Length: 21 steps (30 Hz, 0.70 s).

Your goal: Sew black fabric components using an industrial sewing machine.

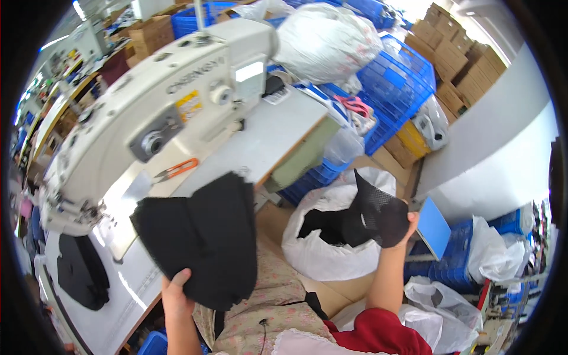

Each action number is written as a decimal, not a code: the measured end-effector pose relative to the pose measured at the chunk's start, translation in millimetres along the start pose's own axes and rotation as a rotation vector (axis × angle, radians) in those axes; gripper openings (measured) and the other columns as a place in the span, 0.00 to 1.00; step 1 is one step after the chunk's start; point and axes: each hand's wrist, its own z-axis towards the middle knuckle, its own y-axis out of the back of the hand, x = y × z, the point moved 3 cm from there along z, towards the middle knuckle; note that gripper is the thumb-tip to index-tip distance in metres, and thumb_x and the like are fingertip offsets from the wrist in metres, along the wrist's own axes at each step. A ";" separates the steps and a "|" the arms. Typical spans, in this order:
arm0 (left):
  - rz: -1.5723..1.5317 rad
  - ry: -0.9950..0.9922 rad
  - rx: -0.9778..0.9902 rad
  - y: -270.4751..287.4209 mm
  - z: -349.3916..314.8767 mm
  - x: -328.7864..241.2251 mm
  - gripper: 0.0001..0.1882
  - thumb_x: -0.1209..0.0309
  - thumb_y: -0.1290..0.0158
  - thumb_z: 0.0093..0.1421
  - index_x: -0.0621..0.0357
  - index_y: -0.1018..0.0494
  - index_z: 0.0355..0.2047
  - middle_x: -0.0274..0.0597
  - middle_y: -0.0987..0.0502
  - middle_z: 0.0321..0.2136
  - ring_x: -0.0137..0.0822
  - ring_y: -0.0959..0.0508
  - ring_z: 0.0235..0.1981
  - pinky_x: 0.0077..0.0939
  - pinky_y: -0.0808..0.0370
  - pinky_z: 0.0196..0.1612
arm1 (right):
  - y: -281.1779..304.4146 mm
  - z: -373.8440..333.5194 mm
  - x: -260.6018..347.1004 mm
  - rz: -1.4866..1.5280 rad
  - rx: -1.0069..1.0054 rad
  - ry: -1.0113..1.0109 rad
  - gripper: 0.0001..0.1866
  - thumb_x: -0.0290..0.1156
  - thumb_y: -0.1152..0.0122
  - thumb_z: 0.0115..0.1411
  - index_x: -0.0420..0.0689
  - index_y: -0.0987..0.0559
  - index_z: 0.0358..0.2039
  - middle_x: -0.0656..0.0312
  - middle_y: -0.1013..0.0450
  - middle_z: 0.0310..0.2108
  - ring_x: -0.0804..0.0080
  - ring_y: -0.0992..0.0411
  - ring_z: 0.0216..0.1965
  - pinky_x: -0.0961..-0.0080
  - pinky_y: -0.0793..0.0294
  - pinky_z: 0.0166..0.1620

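My left hand (177,294) is closed on the lower edge of a stack of black fabric pieces (204,239), its thumb on top. The stack is held up in front of the sewing machine (160,94), beside the table edge. Out to the right, my right hand (409,229) grips a black mesh fabric piece (378,207), whose pointed end sticks up; most of the fingers are behind the cloth. Under that piece stands an open white sack (319,260) with more black fabric (325,228) inside. Orange thread snips (177,170) lie on the machine bed.
More black pieces (83,269) rest on the white table (133,296) at left. Blue crates (396,89) and a full white plastic bag (328,44) stand behind. A white pillar (491,148) rises at right, near a blue board (433,228) and plastic bags (441,307).
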 end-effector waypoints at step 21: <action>-0.099 0.134 0.112 3.4 -3.1 -18.5 0.23 0.79 0.48 0.53 0.69 0.35 0.50 0.53 0.27 0.46 0.46 0.25 0.46 0.39 0.27 0.51 | -360.3 101.5 -191.0 -1.033 1.109 -0.626 0.16 0.29 0.40 0.59 0.38 0.29 0.46 0.64 0.27 0.40 0.80 0.31 0.42 0.81 0.32 0.48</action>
